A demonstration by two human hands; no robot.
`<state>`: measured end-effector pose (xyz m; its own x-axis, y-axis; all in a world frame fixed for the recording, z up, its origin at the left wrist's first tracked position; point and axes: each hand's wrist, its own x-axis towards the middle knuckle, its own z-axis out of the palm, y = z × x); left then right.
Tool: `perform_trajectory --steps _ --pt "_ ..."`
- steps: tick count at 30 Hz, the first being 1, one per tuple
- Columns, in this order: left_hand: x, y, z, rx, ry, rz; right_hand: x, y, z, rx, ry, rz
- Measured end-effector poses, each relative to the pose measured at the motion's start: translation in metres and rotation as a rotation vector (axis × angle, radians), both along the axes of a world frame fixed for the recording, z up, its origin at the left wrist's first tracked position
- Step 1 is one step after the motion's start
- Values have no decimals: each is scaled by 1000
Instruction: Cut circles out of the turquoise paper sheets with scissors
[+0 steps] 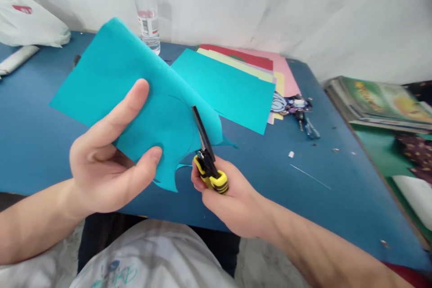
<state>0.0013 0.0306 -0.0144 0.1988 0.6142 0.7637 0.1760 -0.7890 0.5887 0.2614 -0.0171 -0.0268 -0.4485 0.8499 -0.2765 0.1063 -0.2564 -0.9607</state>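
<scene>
A folded sheet of turquoise paper (101, 63) is held up over the table by my left hand (111, 157), its thumb and index finger on the near face and the other fingers partly hidden behind. A faint curved line is drawn on the paper, and its lower right edge is cut into a curve with loose strips hanging. My right hand (232, 198) is wrapped round the yellow and black handles of a pair of scissors (207, 157). The dark blades lie at the paper's right part, along the curved line.
On the blue table (303, 216) lies a stack of coloured paper (229, 85), with a patterned trinket (290, 103) beside it. A water bottle (146, 9) and a white plastic bag (30, 18) stand by the wall. Books (381, 99) lie at the right.
</scene>
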Motion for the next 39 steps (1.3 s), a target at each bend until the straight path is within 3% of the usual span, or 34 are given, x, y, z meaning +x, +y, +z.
perform_trajectory --steps 5,21,25,27,28,31,33,37,39 --pt "1 -9 0 -122 -21 47 0 0 3 -8 2 -3" --pt "4 2 8 -76 -70 -62 4 1 -4 10 -12 23" --pt "3 5 5 36 -78 -72 4 1 -4 1 -12 34" --pt "3 7 3 -130 -61 24 4 2 -2 12 -12 39" --pt "2 7 2 -26 -80 -6 4 2 -1 17 -13 35" --pt "1 8 0 -4 -84 -78 3 2 2 23 -25 24" --pt "0 4 1 -52 -97 -85 2 2 3 26 -36 24" --pt "1 -8 6 -257 -83 32 4 2 -1 36 -37 35" --pt "5 -10 8 -158 -105 -34 5 2 -3 47 -30 36"
